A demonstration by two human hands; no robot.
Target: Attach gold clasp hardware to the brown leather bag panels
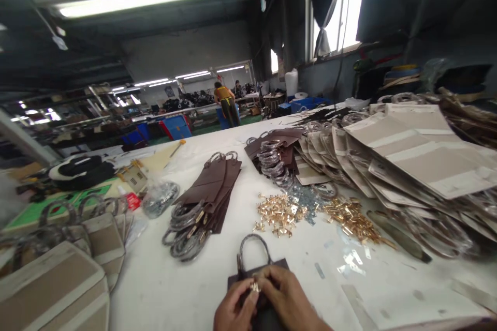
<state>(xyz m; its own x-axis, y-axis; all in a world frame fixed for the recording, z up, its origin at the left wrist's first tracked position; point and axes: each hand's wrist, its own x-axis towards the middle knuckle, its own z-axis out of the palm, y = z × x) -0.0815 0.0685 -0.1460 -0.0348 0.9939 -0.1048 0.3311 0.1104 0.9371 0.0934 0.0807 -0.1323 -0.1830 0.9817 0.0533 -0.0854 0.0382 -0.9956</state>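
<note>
Both hands at 6 o'clock, table edge. Left hand (232, 311) and right hand (289, 300) have their fingertips closed in a pinch on one gold clip (254, 286). It's tiny, so a two-handed tip grip is likely the only way to steady it.

The clip sits on top of the dark panel (272, 267), which lies flat on the white table (174, 279) under the hands. Panel looks like matte leather. Its arched handle (253, 242) points to 12.

Next out, 12 to 1 o'clock: two loose heaps of gold fittings (277, 214), shiny and angular, with small silver plates (306, 200) between them. Probably dumped there for easy reach.

11 o'clock: fanned stack of brown panels (212, 186), grey handles all at the near end.

8 o'clock: beige bags (58, 284), boxy with pale trim.

2 o'clock: big overlapping spread of beige panels (411, 152), stiff and flat, shingled so each stays separable.

10 o'clock: green mat (34, 212).

Far 12: a person (227, 103) standing at another bench.
</note>
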